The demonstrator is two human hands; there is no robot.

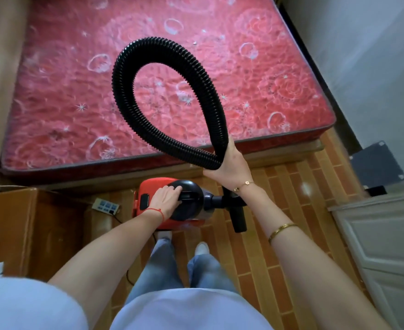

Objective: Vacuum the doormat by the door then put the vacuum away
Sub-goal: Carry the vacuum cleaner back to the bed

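- A red and black vacuum (172,201) sits low in the centre of the frame, above the brick-patterned floor (279,198).
- The left hand (165,201) grips the black handle on top of the vacuum's body; a red string circles that wrist.
- The right hand (227,167) holds both runs of the black ribbed hose (125,96) pinched together, right of centre, so the hose stands up in a big loop.
- Behind the loop, a bed with a red flowered mattress (77,91) fills the upper frame.
- A black nozzle (239,217) hangs below the right wrist.
- A power strip (105,206) lies on the floor left of the vacuum.
- A wooden cabinet (29,222) stands at lower left, a white door (386,246) at lower right.
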